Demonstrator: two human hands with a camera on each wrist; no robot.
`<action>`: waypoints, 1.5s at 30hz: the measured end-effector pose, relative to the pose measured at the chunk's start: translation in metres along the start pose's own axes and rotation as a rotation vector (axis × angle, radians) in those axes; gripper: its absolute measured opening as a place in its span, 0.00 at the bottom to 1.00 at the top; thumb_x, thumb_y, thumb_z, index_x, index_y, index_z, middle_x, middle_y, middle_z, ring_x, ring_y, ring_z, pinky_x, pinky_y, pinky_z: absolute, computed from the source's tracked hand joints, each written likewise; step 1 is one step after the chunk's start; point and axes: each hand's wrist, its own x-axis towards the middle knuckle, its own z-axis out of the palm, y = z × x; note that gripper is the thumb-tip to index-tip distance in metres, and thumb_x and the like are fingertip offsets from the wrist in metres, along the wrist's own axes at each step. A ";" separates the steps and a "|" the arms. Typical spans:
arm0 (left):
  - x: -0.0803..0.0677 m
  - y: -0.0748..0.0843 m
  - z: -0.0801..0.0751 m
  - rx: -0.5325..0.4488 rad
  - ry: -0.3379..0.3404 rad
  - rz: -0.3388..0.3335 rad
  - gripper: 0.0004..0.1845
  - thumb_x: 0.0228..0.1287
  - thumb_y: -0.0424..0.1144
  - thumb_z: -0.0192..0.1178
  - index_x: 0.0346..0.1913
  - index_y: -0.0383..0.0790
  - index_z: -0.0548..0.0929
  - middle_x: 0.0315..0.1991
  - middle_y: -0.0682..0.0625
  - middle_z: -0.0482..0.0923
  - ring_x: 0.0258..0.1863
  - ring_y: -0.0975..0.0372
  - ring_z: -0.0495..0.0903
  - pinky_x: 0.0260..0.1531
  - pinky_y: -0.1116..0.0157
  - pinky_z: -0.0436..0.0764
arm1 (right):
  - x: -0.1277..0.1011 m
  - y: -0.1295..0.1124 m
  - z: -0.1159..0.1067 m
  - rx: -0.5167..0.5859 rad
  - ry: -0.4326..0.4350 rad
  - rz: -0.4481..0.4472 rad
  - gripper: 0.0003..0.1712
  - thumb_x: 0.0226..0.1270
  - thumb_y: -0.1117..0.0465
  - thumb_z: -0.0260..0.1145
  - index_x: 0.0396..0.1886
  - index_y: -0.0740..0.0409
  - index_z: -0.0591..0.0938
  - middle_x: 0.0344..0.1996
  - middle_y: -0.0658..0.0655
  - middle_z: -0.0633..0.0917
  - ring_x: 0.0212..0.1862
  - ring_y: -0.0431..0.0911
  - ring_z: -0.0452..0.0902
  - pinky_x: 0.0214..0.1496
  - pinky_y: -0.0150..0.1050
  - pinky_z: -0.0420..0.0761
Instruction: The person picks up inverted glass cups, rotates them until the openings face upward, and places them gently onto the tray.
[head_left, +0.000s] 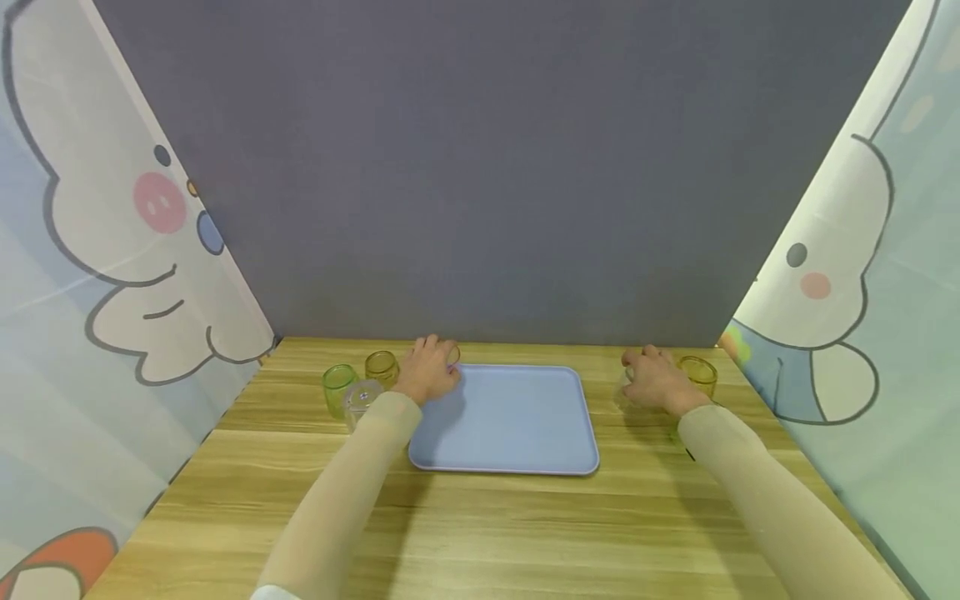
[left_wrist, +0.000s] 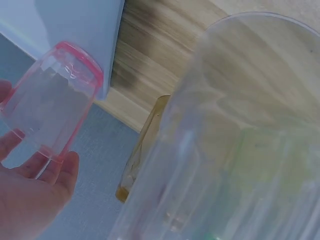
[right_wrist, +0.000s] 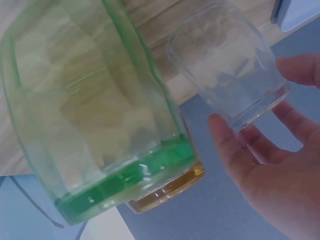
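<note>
Beside the back left corner of the pale blue tray (head_left: 502,421), my left hand (head_left: 427,371) holds a pink-tinted clear cup (left_wrist: 52,102) between thumb and fingers. The cup's deeper pink end faces the tray. My right hand (head_left: 656,379), right of the tray, grips a colourless clear cup (right_wrist: 227,65) near its thick base, which points up; its other end is towards the table. From the head view both held cups are mostly hidden by the hands. Whether either cup touches a surface I cannot tell.
Left of my left hand stand a green cup (head_left: 339,392), an amber cup (head_left: 381,367) and a clear cup (head_left: 362,400). Near my right wrist are another amber cup (head_left: 699,375) and a green cup (right_wrist: 100,100), partly hidden by the sleeve. A grey panel (head_left: 495,167) rises behind the wooden table (head_left: 480,533).
</note>
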 end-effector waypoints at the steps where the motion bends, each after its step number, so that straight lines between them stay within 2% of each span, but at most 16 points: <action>1: 0.000 -0.001 0.000 -0.007 0.011 0.000 0.28 0.65 0.43 0.58 0.68 0.41 0.75 0.62 0.37 0.71 0.65 0.42 0.67 0.64 0.42 0.69 | 0.000 -0.001 -0.001 -0.002 -0.002 -0.003 0.33 0.63 0.60 0.67 0.65 0.69 0.73 0.58 0.75 0.71 0.62 0.75 0.61 0.52 0.70 0.74; 9: -0.004 -0.005 0.002 -0.062 0.083 0.014 0.27 0.63 0.43 0.59 0.65 0.39 0.77 0.62 0.36 0.72 0.64 0.42 0.68 0.63 0.41 0.70 | -0.001 -0.009 -0.004 -0.008 -0.017 0.023 0.32 0.61 0.60 0.66 0.65 0.68 0.74 0.57 0.76 0.72 0.61 0.73 0.64 0.52 0.69 0.74; 17: -0.008 -0.004 -0.006 -0.103 0.067 -0.016 0.29 0.66 0.46 0.58 0.68 0.37 0.74 0.64 0.34 0.70 0.64 0.41 0.67 0.64 0.42 0.69 | -0.001 -0.011 0.000 -0.016 -0.021 0.041 0.30 0.58 0.59 0.68 0.60 0.67 0.76 0.53 0.74 0.75 0.55 0.71 0.70 0.50 0.67 0.76; 21: -0.011 -0.003 -0.013 -0.129 0.085 -0.022 0.31 0.67 0.47 0.58 0.70 0.35 0.72 0.64 0.33 0.69 0.63 0.40 0.68 0.62 0.43 0.70 | -0.003 -0.013 -0.001 -0.008 -0.007 0.043 0.30 0.58 0.59 0.68 0.59 0.68 0.76 0.52 0.74 0.76 0.54 0.71 0.71 0.48 0.66 0.77; 28: -0.019 -0.002 -0.022 -0.175 0.114 -0.023 0.30 0.69 0.46 0.59 0.70 0.35 0.72 0.63 0.33 0.71 0.62 0.40 0.69 0.63 0.43 0.69 | -0.006 -0.016 -0.003 0.036 0.012 0.045 0.31 0.59 0.59 0.68 0.61 0.68 0.76 0.55 0.75 0.76 0.56 0.72 0.71 0.52 0.67 0.75; 37: -0.027 -0.004 -0.021 -0.233 0.125 -0.044 0.29 0.70 0.47 0.60 0.68 0.35 0.74 0.63 0.35 0.72 0.62 0.40 0.70 0.64 0.45 0.68 | -0.010 -0.020 -0.006 0.101 0.031 0.032 0.31 0.61 0.59 0.66 0.62 0.70 0.75 0.55 0.74 0.77 0.58 0.72 0.70 0.55 0.66 0.73; 45: -0.034 -0.002 -0.025 -0.290 0.119 -0.064 0.27 0.71 0.46 0.60 0.68 0.36 0.75 0.63 0.37 0.72 0.64 0.43 0.69 0.64 0.45 0.69 | -0.018 -0.032 -0.011 0.149 0.072 0.017 0.30 0.62 0.59 0.67 0.61 0.69 0.75 0.53 0.73 0.78 0.49 0.61 0.75 0.46 0.57 0.77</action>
